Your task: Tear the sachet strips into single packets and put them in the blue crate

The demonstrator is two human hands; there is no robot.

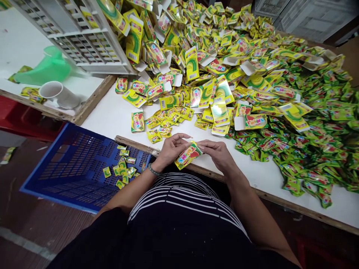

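Note:
A small yellow-green box (188, 155) with a red heart print is held tilted between my two hands, over the table's front edge. My left hand (174, 148), with a beaded bracelet at the wrist, grips its left side. The fingers of my right hand (215, 150) pinch its upper right end. Just beyond my hands lie several small yellow packets (165, 131) and one upright-printed box (137, 122). Behind them is a large heap of yellow boxes (221, 97), many with open flaps. Green packets (325, 130) are piled at the right.
Below the table at the left, a blue crate (73, 164) holds small boxes. A white mug (60, 95) and a green plastic scoop (45, 69) stand at the upper left, beside a white plastic crate (84, 41). Grey crates (314, 18) are at the back right.

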